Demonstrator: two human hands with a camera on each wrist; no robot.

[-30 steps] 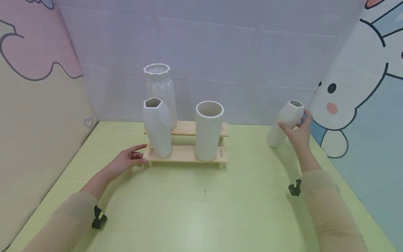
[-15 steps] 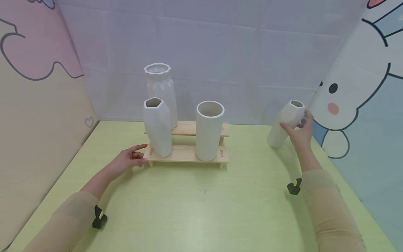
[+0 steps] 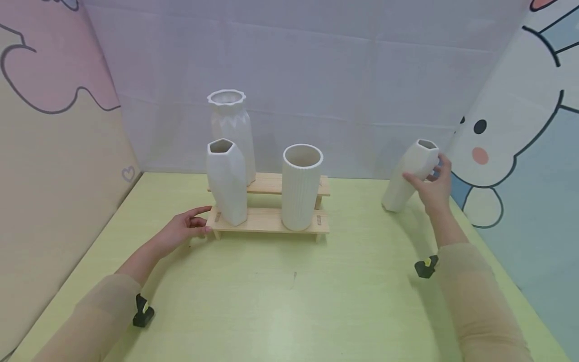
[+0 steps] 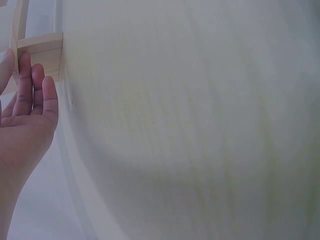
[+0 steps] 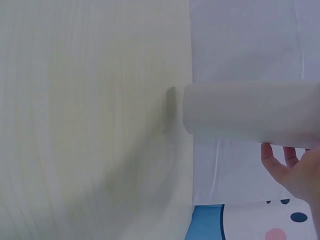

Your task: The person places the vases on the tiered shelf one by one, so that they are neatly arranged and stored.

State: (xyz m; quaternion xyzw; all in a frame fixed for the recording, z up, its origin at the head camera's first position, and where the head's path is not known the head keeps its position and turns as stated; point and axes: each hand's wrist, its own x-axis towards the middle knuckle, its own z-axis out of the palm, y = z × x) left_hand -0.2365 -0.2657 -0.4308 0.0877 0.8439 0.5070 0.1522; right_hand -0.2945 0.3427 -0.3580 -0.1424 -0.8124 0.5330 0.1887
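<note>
At the table's right side my right hand (image 3: 435, 191) grips a white faceted vase (image 3: 409, 176), thumb on the near side and fingers around the far side. The vase leans to the right. In the right wrist view its base (image 5: 190, 109) shows a narrow gap from its shadow on the table. My left hand (image 3: 183, 229) pinches the left end of a two-tier wooden shelf (image 3: 262, 221), its fingers (image 4: 37, 85) against the end piece. On the shelf's lower tier stand another faceted vase (image 3: 227, 183) and a ribbed cylindrical vase (image 3: 300, 191).
A taller vase with a scalloped rim (image 3: 228, 118) stands on the upper tier (image 3: 267, 183), partly hidden by the faceted one. A pale cloth wall (image 3: 316, 75) closes off the back. Printed panels (image 3: 493, 151) flank the table (image 3: 289, 301).
The held vase has risen slightly and its base has swung a little left, so it leans more. My left hand and the shelf have stayed put.
</note>
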